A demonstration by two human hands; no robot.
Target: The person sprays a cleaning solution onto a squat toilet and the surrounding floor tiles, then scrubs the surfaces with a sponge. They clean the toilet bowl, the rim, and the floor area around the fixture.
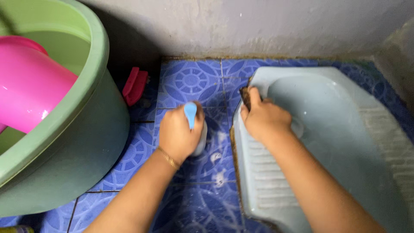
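My left hand (179, 131) grips a brush with a light blue handle (190, 114), pressed down on the wet blue patterned floor tiles (189, 80) just left of the pale blue squat toilet (345, 129). A thin bracelet circles that wrist. My right hand (263, 118) is closed on a dark brown scrub pad (246, 96) and presses it against the toilet's left rim, near its ribbed footrest (263, 172). Only the pad's top corner shows above the fingers.
A large green plastic tub (82, 129) stands at the left with a pink bucket (30, 90) inside it. A small red object (135, 85) leans by the grey wall (258, 26). Soap suds lie on the tiles between tub and toilet.
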